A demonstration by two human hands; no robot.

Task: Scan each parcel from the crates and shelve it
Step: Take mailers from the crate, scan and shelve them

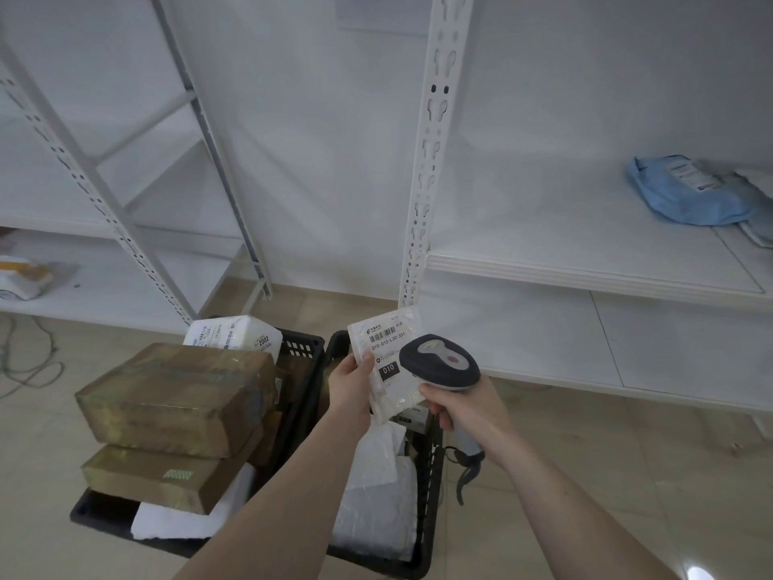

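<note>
While left hand (349, 380) pinches parcel (387, 362) and right hand (468, 406) grips scanner (439, 362), crates (301, 349) sit below.

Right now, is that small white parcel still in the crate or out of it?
Out: the left hand holds the small white parcel up above the crate, label facing the scanner.

Left hand (349, 385) pinches a small white plastic mailer parcel (387, 362) by its left edge, barcode label facing up. Right hand (464, 408) grips a grey handheld barcode scanner (439, 362), head overlapping the parcel's right side. Below: two black plastic crates (311, 349) holding taped brown cardboard boxes (175, 395) and white bags. Blue plastic parcel (690, 190) lies on the white metal shelf (585, 261), right.
</note>
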